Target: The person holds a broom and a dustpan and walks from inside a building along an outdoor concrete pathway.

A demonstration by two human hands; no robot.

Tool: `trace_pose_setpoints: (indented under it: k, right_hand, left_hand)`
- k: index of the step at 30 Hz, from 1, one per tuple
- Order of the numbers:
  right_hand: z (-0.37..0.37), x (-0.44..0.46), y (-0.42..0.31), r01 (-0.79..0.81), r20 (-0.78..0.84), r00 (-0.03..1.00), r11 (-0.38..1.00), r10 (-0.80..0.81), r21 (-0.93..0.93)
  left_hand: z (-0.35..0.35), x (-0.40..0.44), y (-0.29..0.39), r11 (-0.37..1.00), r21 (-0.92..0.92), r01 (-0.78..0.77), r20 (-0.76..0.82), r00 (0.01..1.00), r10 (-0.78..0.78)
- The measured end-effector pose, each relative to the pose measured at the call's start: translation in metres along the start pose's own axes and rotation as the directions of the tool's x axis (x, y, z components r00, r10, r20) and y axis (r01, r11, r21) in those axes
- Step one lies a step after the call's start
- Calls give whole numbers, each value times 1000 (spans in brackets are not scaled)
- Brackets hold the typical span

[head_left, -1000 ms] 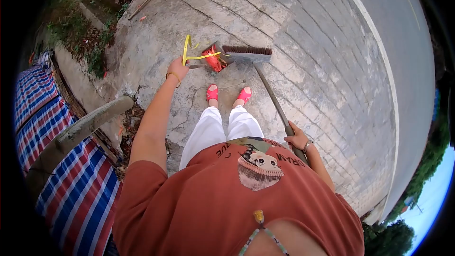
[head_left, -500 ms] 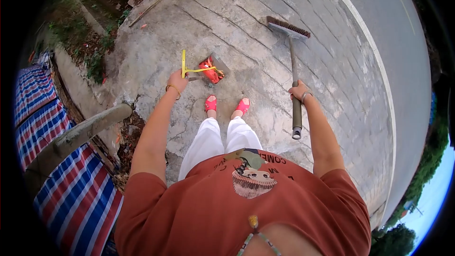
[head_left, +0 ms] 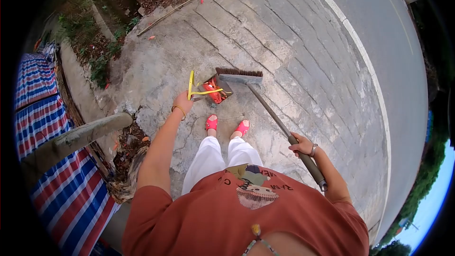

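Observation:
My left hand (head_left: pixel 183 102) is closed around the handle end of a small dark dustpan (head_left: pixel 230 90), held in front of my feet. Red litter (head_left: pixel 212 88) lies in the pan, and a yellow T-shaped piece (head_left: pixel 191 84) runs from beside my fingers across it. Whether that piece belongs to the dustpan, I cannot tell. My right hand (head_left: pixel 301 145) grips the long handle of a push broom (head_left: pixel 272 111), which slants up to the left. Its dark-bristled head (head_left: pixel 240 76) is beside the dustpan's far right edge; whether they touch is unclear.
Cracked, grooved concrete (head_left: pixel 284 57) lies underfoot. A paved road (head_left: pixel 374 33) with a white edge line runs along the right. To my left are a thick pole (head_left: pixel 90 130), striped tarpaulin (head_left: pixel 71 194) and a planted strip (head_left: pixel 102 64). Small red scraps lie near the far edge.
The broom head has swung from the upper right toward the left and nearer, up beside the dustpan. Its handle now slants. Both hands keep their holds.

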State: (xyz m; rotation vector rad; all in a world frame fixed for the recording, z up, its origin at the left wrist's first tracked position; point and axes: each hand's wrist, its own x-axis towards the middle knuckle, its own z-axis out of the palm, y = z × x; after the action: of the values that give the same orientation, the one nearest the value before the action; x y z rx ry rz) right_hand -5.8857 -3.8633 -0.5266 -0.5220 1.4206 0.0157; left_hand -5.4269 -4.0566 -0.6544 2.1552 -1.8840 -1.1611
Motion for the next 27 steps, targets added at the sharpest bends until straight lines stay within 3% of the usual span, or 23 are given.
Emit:
trace_pose_setpoints:
  k: [8,11,17,19,24,27]
  right_hand:
    - [-71,85,-75,146,-250,958,989,-141,2]
    - [-67,104,-102,148,-303,941,989,-150,-31]
    - [16,124,-82,57,-286,955,993,-83,-99]
    - [34,125,-59,-13,-149,989,992,-6,-128]
    - [50,38,-31,16,-30,999,994,-13,109]
    - [92,-9,7,11,-47,999,930,7,368]
  left_hand:
    - [-11,-23,-28,988,-119,97,-34,994,-102]
    - [-20,-33,-24,984,-40,173,-14,985,-174]
    - [-24,-32,-42,995,-45,87,10,996,-87]
    - [-21,-27,-44,993,-53,101,25,995,-100]
    - [-19,1,-35,996,38,85,49,995,-87]
    - [-26,23,-45,992,111,-58,47,997,53]
